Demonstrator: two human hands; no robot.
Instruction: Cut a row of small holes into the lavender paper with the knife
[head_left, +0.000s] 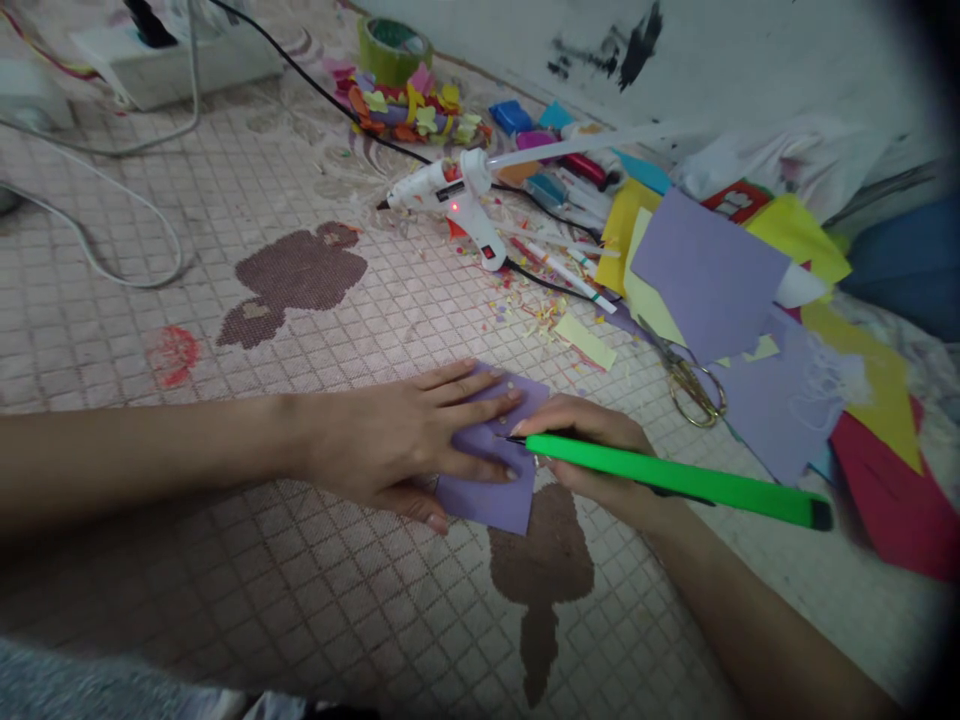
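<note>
My left hand point(405, 435) lies flat with its fingers spread on a small sheet of purple paper point(495, 505), pressing it against the patterned cloth. In my right hand point(607, 460) is a long green utility knife point(675, 478) with a dark end. Its thin dark tip touches or hovers just above the purple paper, between the fingers of my left hand; which of the two I cannot tell. The right fingers are closed round the front of the knife, close to the paper's right edge.
Beyond the hands lies a white hot glue gun point(465, 200) with a red light on. Scissors point(694, 385) and coloured paper sheets point(712, 270) lie at right. Paper scraps, green tape point(394, 55) and a white power strip point(172, 65) are farther back.
</note>
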